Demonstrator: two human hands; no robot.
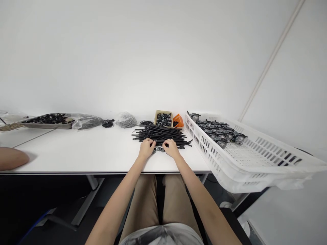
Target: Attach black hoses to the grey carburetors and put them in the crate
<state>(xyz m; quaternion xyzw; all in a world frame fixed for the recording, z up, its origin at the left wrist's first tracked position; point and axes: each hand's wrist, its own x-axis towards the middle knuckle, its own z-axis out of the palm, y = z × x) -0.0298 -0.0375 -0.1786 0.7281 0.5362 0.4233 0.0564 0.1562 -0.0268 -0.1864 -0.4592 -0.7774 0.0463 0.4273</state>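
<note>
A loose pile of black plastic tubes (160, 134) lies on the white table (84, 153), with small grey fittings (158, 149) at its near edge. My left hand (146, 148) and my right hand (171, 148) rest at the near edge of the pile, on either side of the fittings. The fingers of both hands curl down over the tube ends. Whatever they pinch is hidden by the fingers, so I cannot tell if either hand holds something.
A beige tray of dark fittings (163, 119) and an orange basket (178, 120) stand behind the pile. To the right, a white slotted crate (201, 146) holds several assembled grey-black parts (217, 132). A metal tray (48, 121) and plastic bags lie far left, beside a co-worker's forearm (11, 158).
</note>
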